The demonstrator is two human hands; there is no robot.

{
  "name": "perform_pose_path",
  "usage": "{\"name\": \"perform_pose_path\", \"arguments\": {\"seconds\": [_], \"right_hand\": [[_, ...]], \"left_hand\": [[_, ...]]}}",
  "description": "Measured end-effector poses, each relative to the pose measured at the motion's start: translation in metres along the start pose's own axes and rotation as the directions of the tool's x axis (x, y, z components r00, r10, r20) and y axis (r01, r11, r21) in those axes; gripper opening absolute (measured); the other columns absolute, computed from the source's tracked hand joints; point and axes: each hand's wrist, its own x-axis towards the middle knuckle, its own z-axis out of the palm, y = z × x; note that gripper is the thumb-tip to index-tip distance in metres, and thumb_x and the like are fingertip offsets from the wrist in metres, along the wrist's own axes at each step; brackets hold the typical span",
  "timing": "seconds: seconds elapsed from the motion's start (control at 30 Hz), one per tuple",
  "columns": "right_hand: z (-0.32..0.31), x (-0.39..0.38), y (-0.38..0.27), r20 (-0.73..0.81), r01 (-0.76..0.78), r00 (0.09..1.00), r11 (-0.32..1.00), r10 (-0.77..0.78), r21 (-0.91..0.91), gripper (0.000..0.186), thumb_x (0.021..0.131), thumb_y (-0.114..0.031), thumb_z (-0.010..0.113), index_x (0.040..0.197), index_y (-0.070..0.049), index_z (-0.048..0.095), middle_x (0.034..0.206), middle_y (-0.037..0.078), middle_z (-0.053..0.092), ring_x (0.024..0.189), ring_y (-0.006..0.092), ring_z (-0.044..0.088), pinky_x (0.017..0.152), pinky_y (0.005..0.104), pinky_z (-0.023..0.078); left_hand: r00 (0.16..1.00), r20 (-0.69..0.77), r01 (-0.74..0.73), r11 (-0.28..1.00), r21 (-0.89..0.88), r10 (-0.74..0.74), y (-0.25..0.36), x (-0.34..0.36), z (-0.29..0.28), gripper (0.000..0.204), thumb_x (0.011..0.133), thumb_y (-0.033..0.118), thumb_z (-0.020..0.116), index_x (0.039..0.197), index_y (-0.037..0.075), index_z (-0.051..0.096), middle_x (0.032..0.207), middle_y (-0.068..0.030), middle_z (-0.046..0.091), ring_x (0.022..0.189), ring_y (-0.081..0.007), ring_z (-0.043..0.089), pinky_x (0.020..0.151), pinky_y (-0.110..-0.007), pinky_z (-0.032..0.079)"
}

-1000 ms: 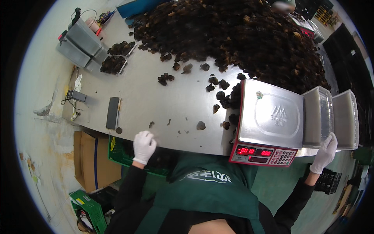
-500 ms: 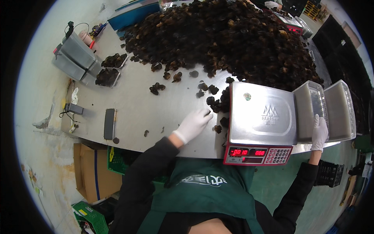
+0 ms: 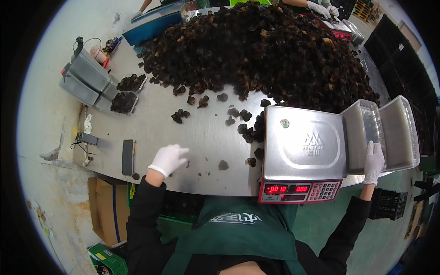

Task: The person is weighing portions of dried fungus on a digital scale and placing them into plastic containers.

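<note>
- Head view: from my remote seat I take the red-and-silver scale [image 3: 305, 142] as landmark; it sits at the near edge of the metal table [image 3: 151, 121].
- Left hand [image 3: 168, 160], white-gloved, is well to the scale's left, over the table; I see its fingers slightly apart, with nothing visible between them. Its palm is hidden from me.
- Right hand [image 3: 374, 164], also gloved, is just right of the scale, touching the near end of the closer tray stack [image 3: 356, 130]; I cannot tell whether its fingers are clamped on it.
- A second tray stack [image 3: 399, 130] stands farther right of the scale, tilted like the first.
- Beyond the scale I have a big heap of dark brown pieces [image 3: 256, 50]; a few loose pieces [image 3: 223, 165] lie left of the scale.
- Two filled trays [image 3: 123, 102] sit far left of the scale.
</note>
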Motion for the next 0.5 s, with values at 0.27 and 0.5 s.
{"name": "perform_pose_path", "arguments": {"seconds": [0.27, 0.5], "right_hand": [[0.002, 0.001, 0.003, -0.034, 0.037, 0.999, 0.996, -0.034, 0.084, 0.031, 0.098, -0.030, 0.053, 0.088, -0.001, 0.057, 0.075, 0.017, 0.057, 0.069, 0.0317, 0.053, 0.067, 0.0402, 0.042], [0.001, -0.001, -0.003, -0.042, -0.003, 0.999, 0.998, 0.006, 0.068, 0.030, 0.097, -0.029, 0.055, 0.085, -0.002, 0.057, 0.073, 0.015, 0.057, 0.066, 0.0290, 0.054, 0.065, 0.0391, 0.043]], "left_hand": [[0.894, -0.420, -0.287, 0.919, -0.271, 0.155, 0.051, 0.165, 0.030, 0.019, 0.082, 0.018, 0.063, 0.098, 0.008, 0.063, 0.092, -0.0116, 0.061, 0.090, -0.0320, 0.060, 0.077, -0.041, 0.049], [0.941, -0.337, -0.001, 0.996, 0.094, 0.033, 0.040, 0.194, 0.034, 0.017, 0.077, 0.010, 0.061, 0.094, 0.012, 0.063, 0.086, -0.0079, 0.060, 0.091, -0.0297, 0.060, 0.075, -0.045, 0.048]]}}
